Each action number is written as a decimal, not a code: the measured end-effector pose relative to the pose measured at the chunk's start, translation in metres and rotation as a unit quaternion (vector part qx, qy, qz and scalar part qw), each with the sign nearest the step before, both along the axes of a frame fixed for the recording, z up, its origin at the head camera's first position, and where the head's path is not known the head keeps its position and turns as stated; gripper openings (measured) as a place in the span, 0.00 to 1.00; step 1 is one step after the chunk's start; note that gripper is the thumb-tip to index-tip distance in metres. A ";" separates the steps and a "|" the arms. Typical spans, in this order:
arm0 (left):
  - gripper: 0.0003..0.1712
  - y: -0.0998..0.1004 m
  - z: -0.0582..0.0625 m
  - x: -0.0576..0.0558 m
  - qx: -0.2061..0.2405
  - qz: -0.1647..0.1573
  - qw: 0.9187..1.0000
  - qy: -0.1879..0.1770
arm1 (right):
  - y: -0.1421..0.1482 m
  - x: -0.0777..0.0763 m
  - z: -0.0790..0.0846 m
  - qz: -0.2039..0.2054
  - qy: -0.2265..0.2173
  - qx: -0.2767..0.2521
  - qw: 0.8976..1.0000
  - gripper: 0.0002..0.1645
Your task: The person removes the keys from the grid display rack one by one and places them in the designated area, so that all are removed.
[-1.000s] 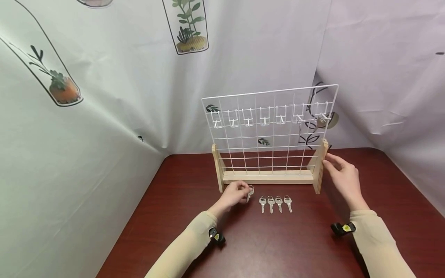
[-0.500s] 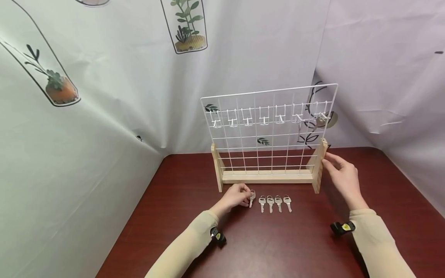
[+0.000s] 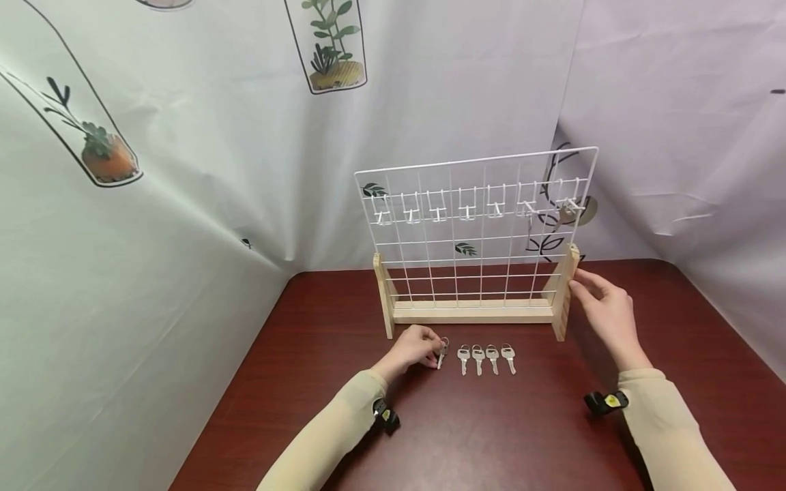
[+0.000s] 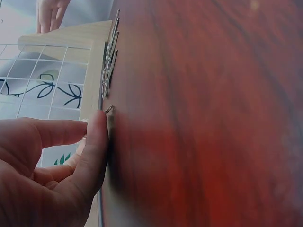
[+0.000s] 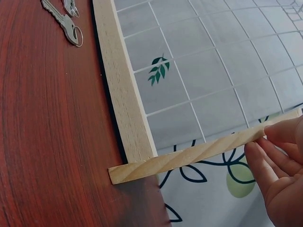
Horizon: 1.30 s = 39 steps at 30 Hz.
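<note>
My left hand (image 3: 416, 346) pinches a silver key (image 3: 441, 354) with a small ring, low over the table in front of the rack. In the left wrist view, only the key's tip (image 4: 110, 109) shows past my fingers. Several matching keys (image 3: 478, 360) lie in a row to the right of that hand, their rings toward the rack. My right hand (image 3: 604, 314) holds the right wooden upright (image 3: 565, 293) of the white wire grid rack (image 3: 475, 262) between thumb and fingers. The right wrist view shows this grip on the upright's edge.
White hooks (image 3: 467, 213) line the upper part of the grid. Small metallic shapes hang at the two rightmost hooks. A wooden base bar (image 3: 473, 315) joins the uprights on the dark red table (image 3: 491, 429). Patterned white cloth (image 3: 430, 82) hangs close behind.
My left hand has come slightly down toward the table's front with the key, which now sits lower and a bit nearer the row. The right hand stays on the upright.
</note>
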<state>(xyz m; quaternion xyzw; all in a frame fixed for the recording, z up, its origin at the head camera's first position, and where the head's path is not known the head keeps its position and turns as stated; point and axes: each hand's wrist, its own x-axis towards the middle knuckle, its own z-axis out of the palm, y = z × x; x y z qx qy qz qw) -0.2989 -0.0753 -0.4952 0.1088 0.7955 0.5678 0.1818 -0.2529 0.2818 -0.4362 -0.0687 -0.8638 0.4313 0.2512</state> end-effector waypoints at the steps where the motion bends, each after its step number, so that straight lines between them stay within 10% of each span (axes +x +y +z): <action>1: 0.06 0.000 0.000 0.000 -0.002 0.002 1.000 -0.001 | 0.000 0.000 0.000 0.001 0.000 -0.001 1.000 0.30; 39: 0.03 0.007 0.010 0.000 -0.047 -0.007 0.999 0.001 | 0.001 0.001 0.000 0.012 0.010 -0.015 1.000 0.29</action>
